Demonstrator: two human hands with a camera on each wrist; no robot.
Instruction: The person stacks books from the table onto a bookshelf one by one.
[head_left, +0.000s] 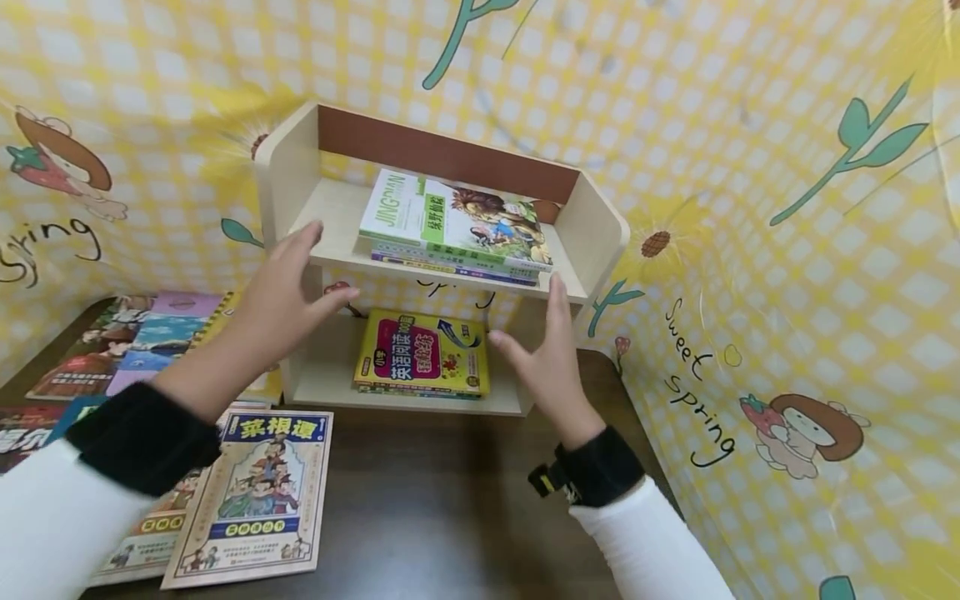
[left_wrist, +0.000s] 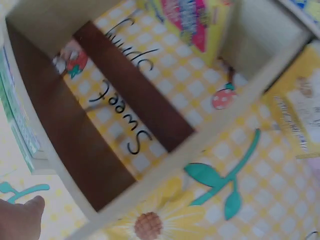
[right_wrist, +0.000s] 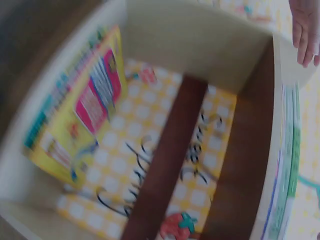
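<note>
So there's a small two-tier wooden bookshelf (head_left: 442, 275) standing at the far side of the dark tabletop (head_left: 450, 508), and both hands are up at its front. The left hand (head_left: 281, 304) has its fingers spread loosely, fingertips right at the front edge of the upper board near the left wall. The right hand (head_left: 547, 350) is flat, fingers straight and together, just in front of the right side panel; can't tell if it actually touches. Neither holds anything.

The shelf sits between the two hands, long axis running left to right, both hands about equally close.

On the upper board lies a stack of books (head_left: 457, 229), top cover green with "JINGNIAN" and a lion. Lower board holds a yellow book (head_left: 422, 354) with Chinese lettering. Left on the tabletop, a booklet (head_left: 255, 496) and more covers. The backdrop cloth says "Sweet Spring".
</note>
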